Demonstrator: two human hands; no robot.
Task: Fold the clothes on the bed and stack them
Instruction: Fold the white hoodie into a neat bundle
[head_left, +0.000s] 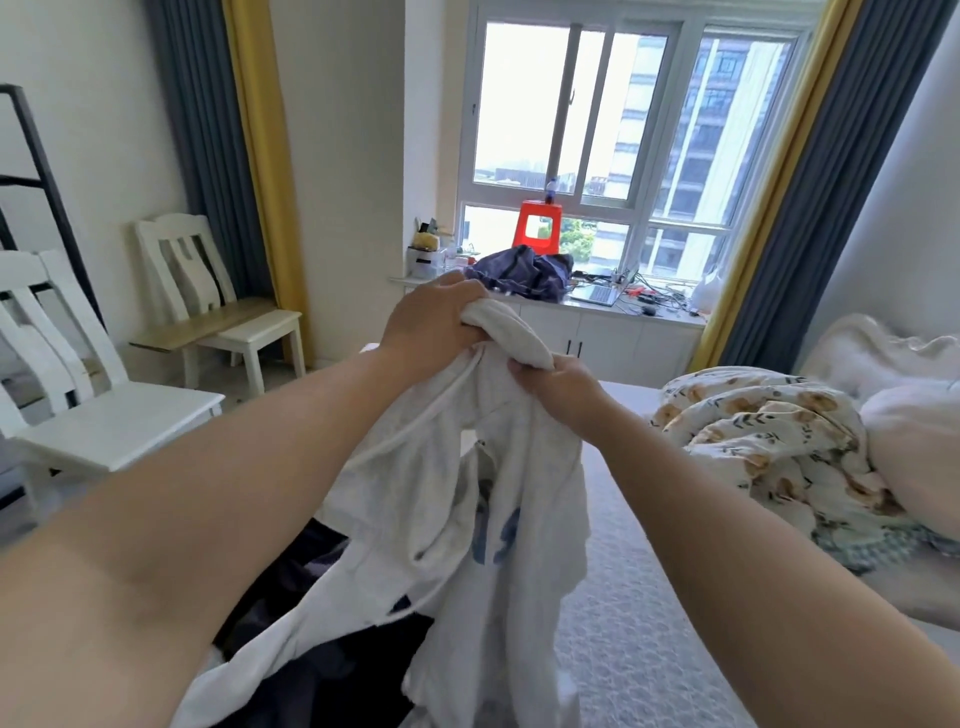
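A white T-shirt (467, 509) with blue print hangs in the air in front of me, above the bed (639, 613). My left hand (431, 317) grips a bunched part of its top edge. Just to the right and lower, my right hand (561, 387) pinches the same bunched fabric. The shirt's lower part trails down onto dark clothes (322, 654) lying at the bed's near left. How those dark clothes are arranged is mostly hidden by the shirt and my arms.
A crumpled floral quilt (769, 447) and white bedding (914, 436) fill the bed's right side. Two white chairs (104, 415) stand at the left. A windowsill counter (613, 312) holds a dark blue garment (524, 273), a red stool (537, 223) and cables.
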